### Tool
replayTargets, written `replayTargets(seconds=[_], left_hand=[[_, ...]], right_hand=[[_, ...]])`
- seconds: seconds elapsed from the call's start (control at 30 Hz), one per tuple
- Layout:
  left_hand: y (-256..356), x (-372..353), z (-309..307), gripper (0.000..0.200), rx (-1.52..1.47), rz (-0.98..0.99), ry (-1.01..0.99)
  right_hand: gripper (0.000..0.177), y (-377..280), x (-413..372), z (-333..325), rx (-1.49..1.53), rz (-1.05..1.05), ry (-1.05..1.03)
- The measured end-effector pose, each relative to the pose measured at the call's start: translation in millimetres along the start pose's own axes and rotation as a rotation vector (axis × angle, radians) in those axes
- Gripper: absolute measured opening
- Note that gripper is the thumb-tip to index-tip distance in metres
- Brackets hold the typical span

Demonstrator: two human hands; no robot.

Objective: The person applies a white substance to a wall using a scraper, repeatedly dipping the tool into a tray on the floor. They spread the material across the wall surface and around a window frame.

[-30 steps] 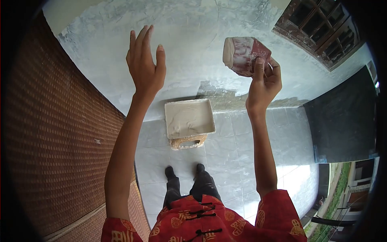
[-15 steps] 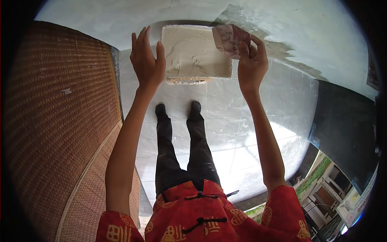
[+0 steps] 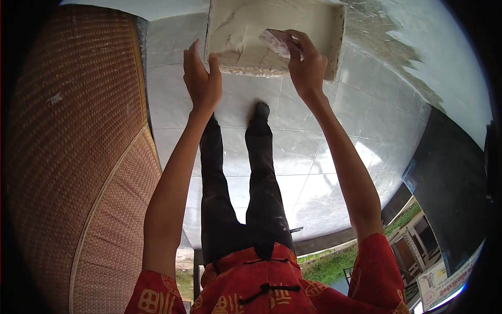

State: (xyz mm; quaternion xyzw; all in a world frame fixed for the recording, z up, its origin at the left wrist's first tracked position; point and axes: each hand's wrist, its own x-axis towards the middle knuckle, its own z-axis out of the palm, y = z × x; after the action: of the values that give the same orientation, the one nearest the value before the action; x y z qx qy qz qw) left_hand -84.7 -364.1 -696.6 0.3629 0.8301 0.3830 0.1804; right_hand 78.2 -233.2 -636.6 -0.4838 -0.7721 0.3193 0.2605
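Observation:
A rectangular tray [image 3: 341, 49] of wet, off-white plaster [image 3: 256, 21] is at the top of the view. My left hand [image 3: 203, 81] is at the tray's near left corner, fingers stretched and thumb apart, with nothing visible in it. In my right hand [image 3: 309, 68] I grip a plaster-smeared flat scraper [image 3: 275, 42], reddish-brown on its upper side. The scraper is over the right half of the tray and overlaps the plaster in this view. My right fingers and thumb pinch its near end.
A pale wall with a damp grey plaster patch [image 3: 389, 44] rises at the right. Grey tiles [image 3: 298, 112] cover the floor under my feet. Woven matting [image 3: 89, 131] stands along the left, and a dark panel [image 3: 444, 172] is at the right.
My right hand has brought the scraper from beside the wall patch down and left over the tray. The tray sits higher in view, and my left hand appears lower and slightly right.

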Motion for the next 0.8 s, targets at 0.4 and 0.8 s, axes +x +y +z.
replayTargets(seconds=[0.4, 0.8], left_hand=[[-32, -9, 29, 0.051, -0.262, -0.289, -0.057], [-38, -11, 24, 0.048, -0.371, -0.398, -0.214]], right_hand=[[0.028, 10, 1, 63, -0.013, -0.289, -0.118], [0.032, 9, -5, 81, -0.148, -0.345, -0.134]])
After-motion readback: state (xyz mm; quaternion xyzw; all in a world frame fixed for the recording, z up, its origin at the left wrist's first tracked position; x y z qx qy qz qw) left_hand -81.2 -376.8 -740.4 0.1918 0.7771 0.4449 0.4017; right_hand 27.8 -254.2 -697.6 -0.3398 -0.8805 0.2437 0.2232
